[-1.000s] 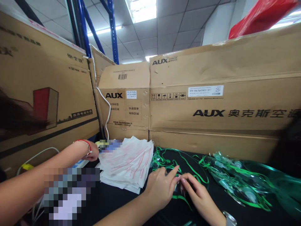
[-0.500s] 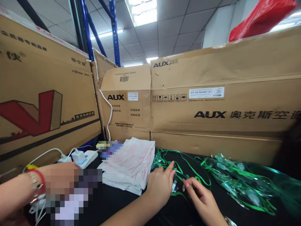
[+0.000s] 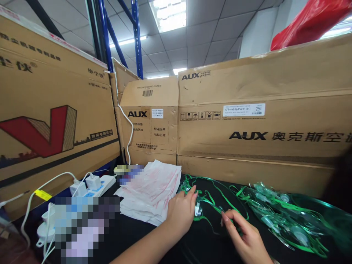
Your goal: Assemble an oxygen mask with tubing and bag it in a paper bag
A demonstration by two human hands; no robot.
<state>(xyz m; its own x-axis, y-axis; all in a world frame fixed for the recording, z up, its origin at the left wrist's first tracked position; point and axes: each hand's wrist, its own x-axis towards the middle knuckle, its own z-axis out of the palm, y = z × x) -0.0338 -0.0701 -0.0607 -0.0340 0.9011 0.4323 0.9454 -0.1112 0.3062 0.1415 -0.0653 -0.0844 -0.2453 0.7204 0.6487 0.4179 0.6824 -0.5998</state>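
Observation:
My left hand [image 3: 180, 212] lies on the black table with its fingers curled over a clear mask [image 3: 197, 210] that has green straps. To the right, my right hand [image 3: 242, 234] pinches a thin green strap [image 3: 228, 220] of the same tangle between thumb and fingers. More loops of green strap [image 3: 209, 187] lie just beyond both hands. The two hands are a short way apart.
A stack of white paper pouches with red print [image 3: 151, 190] lies left of my left hand. A pile of clear green-strapped masks [image 3: 280, 216] fills the right. A white power strip with chargers [image 3: 93, 183] sits at left. Tall cardboard boxes [image 3: 247, 135] wall the table's far side.
Another person's arm with a red bracelet has drawn back to the left and out of view, uncovering the power strip. My hands have moved slightly apart along the green strap.

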